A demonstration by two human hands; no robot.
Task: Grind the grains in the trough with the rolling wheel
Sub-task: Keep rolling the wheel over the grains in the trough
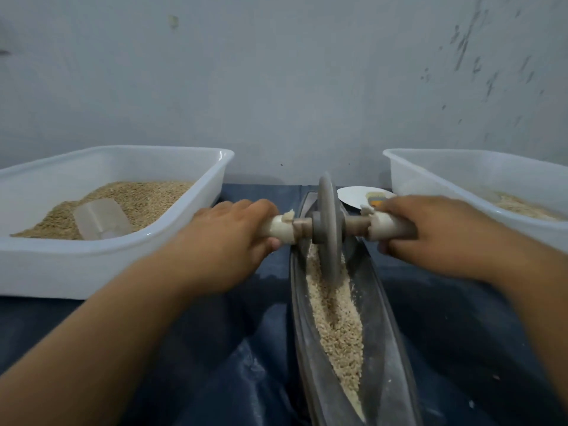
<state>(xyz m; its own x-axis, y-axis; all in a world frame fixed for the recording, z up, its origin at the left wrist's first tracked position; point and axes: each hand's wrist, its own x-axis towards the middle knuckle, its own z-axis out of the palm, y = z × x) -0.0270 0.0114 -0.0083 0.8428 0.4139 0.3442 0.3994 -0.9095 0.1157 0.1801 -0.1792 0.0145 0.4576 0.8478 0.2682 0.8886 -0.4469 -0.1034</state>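
Left hand (229, 233) and right hand (430, 229) each gripping one end of pale axle handle (284, 230) through grey stone rolling wheel (328, 229). Wheel upright in long dark boat-shaped trough (390, 348), toward far end, sitting on crushed beige grains (336, 327). White plastic tubs left (116, 259) and right (430, 170) on blue-covered worktop (215, 364).

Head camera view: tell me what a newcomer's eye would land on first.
First, the grey rolling wheel standing upright in the long trough at centre, over a strip of pale grains. The left hand and right hand grip the two ends of its axle. White tubs flank it: the left tub holds grain and a clear scoop, the right tub far less.
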